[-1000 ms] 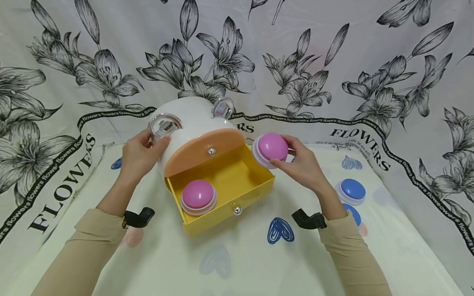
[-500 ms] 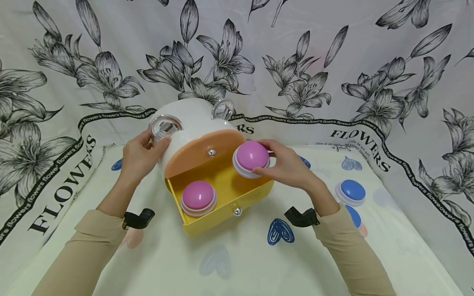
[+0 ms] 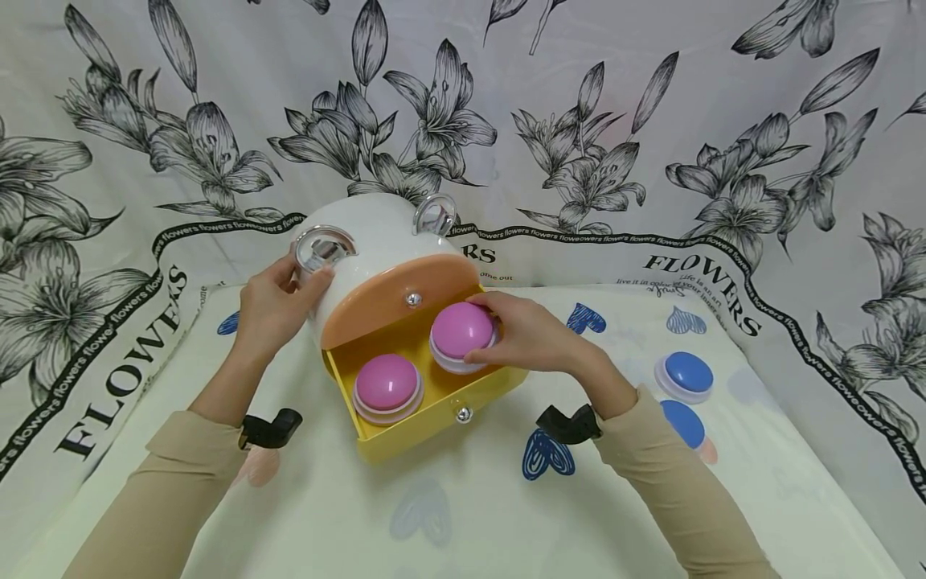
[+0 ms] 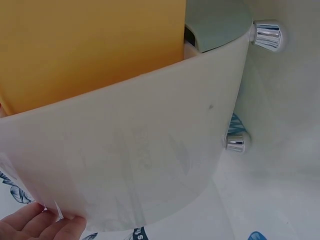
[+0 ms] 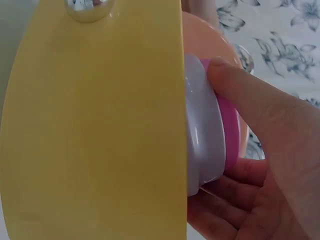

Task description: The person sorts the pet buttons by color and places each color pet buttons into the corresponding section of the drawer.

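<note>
A white rounded drawer box [image 3: 362,221] with silver ring-shaped ears and an orange front panel [image 3: 379,314] stands tilted to the right in the head view. Its yellow drawer [image 3: 419,429] is pulled out. My left hand [image 3: 273,310] grips the box at its left ear, thumb in front. My right hand [image 3: 531,334] holds a pink push button [image 3: 461,328] with a white base, low inside the drawer's right part. The right wrist view has thumb and fingers around this button [image 5: 212,130], partly behind the drawer wall. Another pink push button [image 3: 387,381] sits in the drawer's left front.
Two blue push buttons, the farther one [image 3: 690,372] and the nearer one [image 3: 683,424], lie at the right on the heart-printed cloth [image 3: 325,507]. A flower-printed curtain [image 3: 564,121] stands behind. The drawer carries a silver knob [image 3: 464,415].
My right hand has carried the pink push button leftward and down, from beyond the drawer's right edge into the drawer. The left hand and the box have stayed in place.
</note>
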Available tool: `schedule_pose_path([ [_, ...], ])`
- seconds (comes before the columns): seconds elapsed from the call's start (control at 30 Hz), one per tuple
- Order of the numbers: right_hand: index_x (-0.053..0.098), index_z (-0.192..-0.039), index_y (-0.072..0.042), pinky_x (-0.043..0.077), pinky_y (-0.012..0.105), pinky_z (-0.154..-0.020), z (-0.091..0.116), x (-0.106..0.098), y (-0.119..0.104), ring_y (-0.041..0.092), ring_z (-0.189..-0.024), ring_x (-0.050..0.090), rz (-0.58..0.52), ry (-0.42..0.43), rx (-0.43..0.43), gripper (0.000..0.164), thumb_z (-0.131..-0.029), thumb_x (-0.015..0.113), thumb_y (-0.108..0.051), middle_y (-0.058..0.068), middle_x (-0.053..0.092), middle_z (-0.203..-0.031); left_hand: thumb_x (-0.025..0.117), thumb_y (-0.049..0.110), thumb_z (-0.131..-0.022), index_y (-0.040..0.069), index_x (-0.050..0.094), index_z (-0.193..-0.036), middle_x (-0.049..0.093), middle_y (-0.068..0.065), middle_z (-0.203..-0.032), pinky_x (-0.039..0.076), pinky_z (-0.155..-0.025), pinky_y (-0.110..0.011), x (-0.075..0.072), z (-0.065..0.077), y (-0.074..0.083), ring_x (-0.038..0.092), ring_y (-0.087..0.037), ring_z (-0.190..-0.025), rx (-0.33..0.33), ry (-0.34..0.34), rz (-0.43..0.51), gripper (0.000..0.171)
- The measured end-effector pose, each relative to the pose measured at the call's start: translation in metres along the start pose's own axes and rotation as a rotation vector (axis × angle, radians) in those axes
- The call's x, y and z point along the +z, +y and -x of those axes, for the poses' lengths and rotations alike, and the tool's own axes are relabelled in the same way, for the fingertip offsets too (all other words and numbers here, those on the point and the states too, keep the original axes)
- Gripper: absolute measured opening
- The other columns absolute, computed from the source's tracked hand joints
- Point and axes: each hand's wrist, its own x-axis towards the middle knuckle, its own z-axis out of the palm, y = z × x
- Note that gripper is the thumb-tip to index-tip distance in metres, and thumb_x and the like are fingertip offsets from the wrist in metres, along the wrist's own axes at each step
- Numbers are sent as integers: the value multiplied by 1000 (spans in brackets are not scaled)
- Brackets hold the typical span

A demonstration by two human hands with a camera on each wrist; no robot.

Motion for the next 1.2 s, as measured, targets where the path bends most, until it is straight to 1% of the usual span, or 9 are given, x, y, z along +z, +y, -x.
schedule_pose_path([
  [0.23,51,-123,-9,50,26,-87,-14,9,-3,12,-100,56,50,-64,-35,59,-74,76,-32,-1,58,-112,53,61,-82,13,35,-143,39,-10,-143,44,-93,-50,0,0,-1,39,-36,-128,9,4,8,79],
  [0.43,52,-120,-9,49,24,-87,-24,17,-4,11,-99,57,80,-119,-42,56,-75,75,-33,-2,60,-109,54,57,-83,10,41,-139,44,-11,-140,47,-91,-48,1,-1,-2,45,-33,-122,42,25,13,74],
  [0.5,53,-118,-9,49,23,-85,-27,19,-4,10,-97,57,84,-132,-38,55,-75,75,-33,-2,60,-107,54,58,-83,10,41,-139,44,-10,-140,48,-91,-47,1,-1,-2,45,-33,-123,39,24,13,76],
  [0.63,53,-117,-10,49,21,-84,-30,23,-5,9,-96,56,102,-149,-6,54,-74,75,-34,-3,60,-106,54,60,-82,12,37,-142,40,-10,-143,45,-93,-48,0,-1,-3,41,-35,-127,29,14,19,79],
  [0.87,51,-120,-7,50,25,-86,-31,26,-5,14,-100,57,132,-161,17,57,-75,75,-32,1,60,-111,54,60,-81,12,37,-142,39,-11,-143,44,-94,-49,0,-1,-3,40,-36,-127,25,13,13,79],
  [1.03,49,-122,-6,49,27,-88,-31,24,-9,15,-101,57,169,-204,83,57,-77,74,-32,3,60,-112,54,60,-81,12,38,-142,40,-10,-143,45,-94,-49,0,-1,-2,41,-35,-127,25,13,12,79],
  [1.2,54,-114,-6,51,28,-83,-31,22,-14,17,-92,59,260,-248,142,48,-78,72,-31,4,62,-101,54,57,-83,11,41,-140,42,-11,-141,46,-93,-48,0,-1,-2,43,-34,-125,42,21,14,74],
])
